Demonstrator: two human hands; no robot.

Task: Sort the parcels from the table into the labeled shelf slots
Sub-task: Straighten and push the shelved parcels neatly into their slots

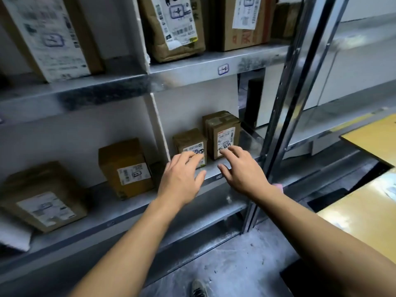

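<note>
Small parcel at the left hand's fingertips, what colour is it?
The small parcel is brown cardboard with a white label; the head view shows it best.

Your head camera looks forward and down, close to the shelf [192, 70], with your left hand [182, 174] and right hand [242, 170] centred.

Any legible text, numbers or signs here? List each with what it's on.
None reads as quotable text.
Shelf-edge sticker: blue boxed hand-drawn mark, no words.
Small parcel label: black scribble, print blurred.
Taller parcel label: black scribble, print blurred.
Paper-bag parcel label: barcodes, boxed mark, print blurred.
</note>
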